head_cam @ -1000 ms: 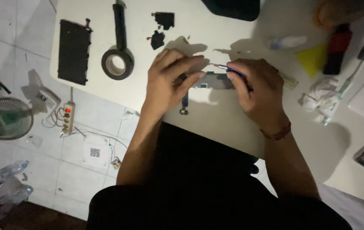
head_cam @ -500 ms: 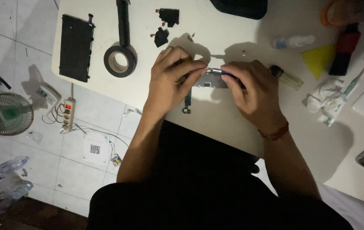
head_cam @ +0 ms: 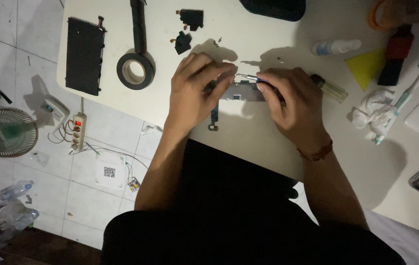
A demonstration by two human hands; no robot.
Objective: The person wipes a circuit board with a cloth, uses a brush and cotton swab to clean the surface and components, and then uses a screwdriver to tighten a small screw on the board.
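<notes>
Two hands working: left hand pinning small circuit board steady, right hand gripping precision screwdriver against it, near tape roll

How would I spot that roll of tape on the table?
Start at the white table's left end, where a flat black rectangular panel lies. Just right of it, left of the person's left hand, sits the black tape roll: the only ring there, with a pale core.
</notes>
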